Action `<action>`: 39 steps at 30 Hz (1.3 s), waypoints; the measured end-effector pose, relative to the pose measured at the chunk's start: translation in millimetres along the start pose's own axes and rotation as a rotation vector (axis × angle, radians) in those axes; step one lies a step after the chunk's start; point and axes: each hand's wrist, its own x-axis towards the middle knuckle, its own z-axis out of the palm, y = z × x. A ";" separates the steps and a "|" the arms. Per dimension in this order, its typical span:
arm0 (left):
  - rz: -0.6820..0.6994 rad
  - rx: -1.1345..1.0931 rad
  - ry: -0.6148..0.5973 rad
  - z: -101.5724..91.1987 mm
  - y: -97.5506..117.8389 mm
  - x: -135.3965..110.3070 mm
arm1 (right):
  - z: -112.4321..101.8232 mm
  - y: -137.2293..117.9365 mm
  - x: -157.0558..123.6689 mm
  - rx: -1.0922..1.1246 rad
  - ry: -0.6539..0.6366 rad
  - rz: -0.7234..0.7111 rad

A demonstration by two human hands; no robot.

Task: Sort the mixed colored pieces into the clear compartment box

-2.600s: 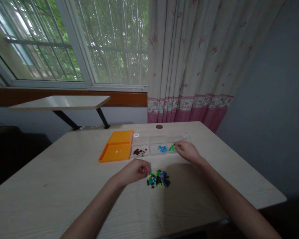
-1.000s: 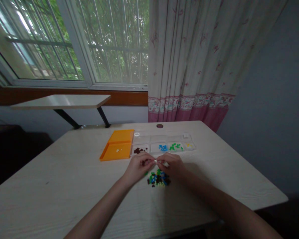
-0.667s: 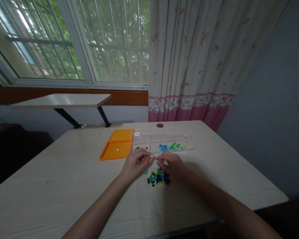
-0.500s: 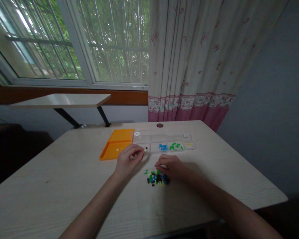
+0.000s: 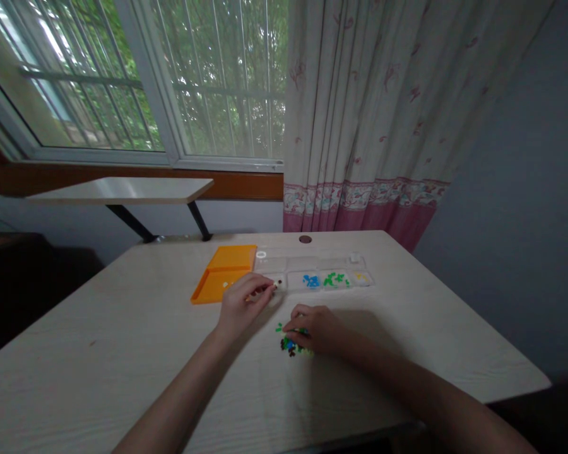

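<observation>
A clear compartment box (image 5: 315, 270) lies on the pale wooden table (image 5: 123, 340), with blue pieces (image 5: 311, 281), green pieces (image 5: 335, 279) and yellow pieces (image 5: 361, 276) in separate cells. My left hand (image 5: 241, 305) reaches over its leftmost front cell, fingers pinched on a small white tool with a dark piece at its tip. My right hand (image 5: 316, 329) rests curled on a small heap of mixed coloured pieces (image 5: 288, 344), covering most of it; whether it holds any is hidden.
An orange lid (image 5: 223, 275) lies open to the left of the box. A round cable hole (image 5: 305, 239) sits near the table's far edge. A narrow shelf (image 5: 118, 189) stands under the window; a patterned curtain (image 5: 373, 113) hangs behind.
My hands met above the heap, then parted. My left hand moved forward to the box's left cell with the tool; my right hand dropped onto the heap.
</observation>
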 end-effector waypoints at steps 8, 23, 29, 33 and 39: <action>-0.003 0.008 -0.010 -0.6 -0.6 -1.0 | 0.3 -1.8 0.9 0.035 0.006 0.010; -0.227 0.224 -0.152 -23.3 -46.6 10.0 | -14.1 9.0 -3.1 -0.017 0.078 0.110; -0.604 0.601 -0.415 -59.4 -101.5 8.0 | -15.2 15.4 -4.7 -0.025 0.104 0.095; -0.685 0.639 -0.461 -65.0 -112.0 3.5 | -15.5 17.5 -5.0 -0.029 0.108 0.085; -0.737 0.694 -0.480 -60.7 -110.3 0.8 | -18.3 17.6 -5.3 -0.024 0.097 0.093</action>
